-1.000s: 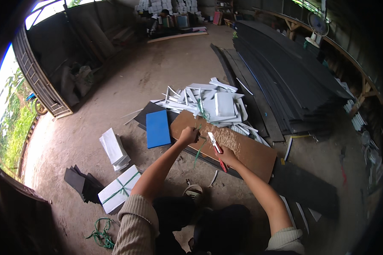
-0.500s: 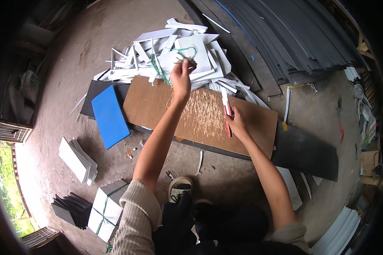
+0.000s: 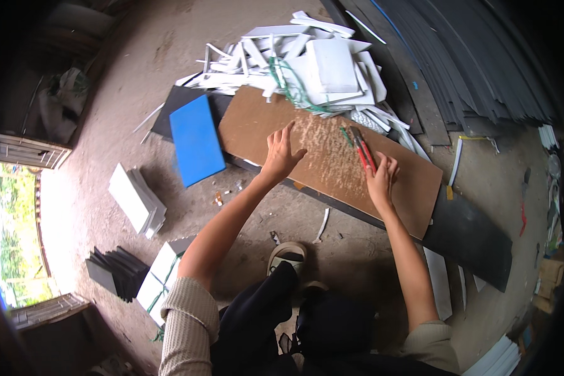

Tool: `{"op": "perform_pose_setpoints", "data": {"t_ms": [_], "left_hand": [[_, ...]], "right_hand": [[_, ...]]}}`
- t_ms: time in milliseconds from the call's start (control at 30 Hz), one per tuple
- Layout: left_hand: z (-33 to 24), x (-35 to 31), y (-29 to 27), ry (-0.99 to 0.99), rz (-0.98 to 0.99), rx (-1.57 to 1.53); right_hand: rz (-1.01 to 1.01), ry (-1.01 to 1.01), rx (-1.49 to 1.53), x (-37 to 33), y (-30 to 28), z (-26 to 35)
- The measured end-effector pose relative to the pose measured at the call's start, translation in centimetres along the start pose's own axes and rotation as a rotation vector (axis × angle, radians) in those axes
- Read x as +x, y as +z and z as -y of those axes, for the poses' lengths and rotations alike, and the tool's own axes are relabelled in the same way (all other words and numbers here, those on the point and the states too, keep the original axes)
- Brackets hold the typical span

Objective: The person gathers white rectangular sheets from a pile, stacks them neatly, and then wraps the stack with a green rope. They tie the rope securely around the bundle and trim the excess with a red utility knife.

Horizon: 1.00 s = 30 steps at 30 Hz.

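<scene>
My left hand (image 3: pixel 281 155) hovers over the left-middle of the brown board (image 3: pixel 250 116), its thumb and fingers apart and nothing in them. The board's middle is scratched pale. To the right, my right hand (image 3: pixel 382 178) grips a red utility knife (image 3: pixel 364 153), which points up and away to the left over the scored area. A short green strip (image 3: pixel 346 136) shows beside the knife's tip. Beyond the board's far edge is a heap of white foam scraps (image 3: pixel 257 53). Tangled green twine (image 3: pixel 291 88) trails across its front, and a white foam block (image 3: pixel 332 66) sits on it.
A blue foam sheet (image 3: pixel 197 141) leans across the board's left end. Stacked white sheets (image 3: pixel 135 197), black pieces (image 3: pixel 116 272) and a twine-tied white bundle (image 3: pixel 160 279) stand on the floor at left. Long dark sheets (image 3: pixel 470 69) fill the far right. A black sheet (image 3: pixel 473 241) lies right of the board.
My left hand has let go of the green twine at the foam block and drawn back toward me over the board, fingers spread. The knife now tilts further left. The whole view has shifted.
</scene>
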<state>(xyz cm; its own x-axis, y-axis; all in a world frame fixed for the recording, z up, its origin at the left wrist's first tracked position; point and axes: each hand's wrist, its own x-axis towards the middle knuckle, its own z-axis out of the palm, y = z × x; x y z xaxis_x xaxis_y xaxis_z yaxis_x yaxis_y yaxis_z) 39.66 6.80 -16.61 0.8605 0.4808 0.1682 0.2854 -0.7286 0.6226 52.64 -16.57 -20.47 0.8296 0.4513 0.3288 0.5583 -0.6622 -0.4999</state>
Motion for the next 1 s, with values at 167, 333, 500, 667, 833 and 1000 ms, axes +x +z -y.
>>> {"op": "perform_pose_setpoints", "data": {"t_ms": [167,333,500,667,833,1000], "left_hand": [[-1.5,-9.6,-11.5,-0.105,-0.099,-0.019],[1.0,-24.5,-23.6,-0.377,-0.543,-0.164],[5.5,-39.0,-28.5,-0.552,-0.56,0.359],[7.3,-45.2,-27.2,-0.521,-0.321,0.419],[7.9,-45.7,-26.3,-0.534,-0.247,0.516],[8.9,-45.7,-26.6,-0.36,-0.231,0.565]], "right_hand": [[0.108,-0.218,0.207,-0.4,-0.1,5.6],[0.399,-0.598,0.357,-1.3,-1.1,20.3],[0.686,-0.89,0.172,-5.8,-0.8,34.2],[0.955,-1.196,-0.016,-15.3,-1.3,42.6],[0.995,-1.223,0.023,-20.8,1.2,43.0],[0.776,-1.255,0.149,-23.5,3.0,42.3]]}}
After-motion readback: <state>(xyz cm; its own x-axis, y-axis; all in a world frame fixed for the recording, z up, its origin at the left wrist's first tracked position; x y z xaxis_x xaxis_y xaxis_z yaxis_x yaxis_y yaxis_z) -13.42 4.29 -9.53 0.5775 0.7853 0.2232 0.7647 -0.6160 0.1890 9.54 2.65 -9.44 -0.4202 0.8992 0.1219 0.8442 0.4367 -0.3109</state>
